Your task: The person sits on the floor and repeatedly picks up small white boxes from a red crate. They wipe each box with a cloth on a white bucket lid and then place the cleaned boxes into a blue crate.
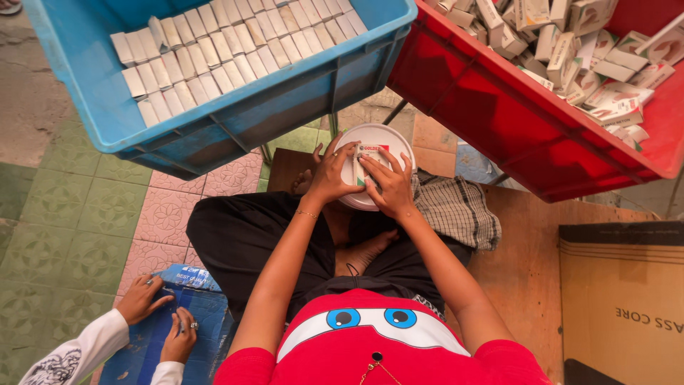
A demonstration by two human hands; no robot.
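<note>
Red cartoon-eyed shirt (370, 335) below; both your hands pinch a small white cardboard box (365, 162) between them over the round white plastic lid (370, 135). Left hand (329, 173) steadies, right hand (388, 187) presses flap; keep edges square.

The person wore a red top printed with 2 large blue cartoon eyes on a white band, and a thin gold chain with a small dark pendant hung at the chest. Loose black trousers covered the legs. The arms were bare, and the feet too. A fine gold bracelet circled the wrist of the left hand (329, 177); the right hand (387, 187) wore nothing.
</note>
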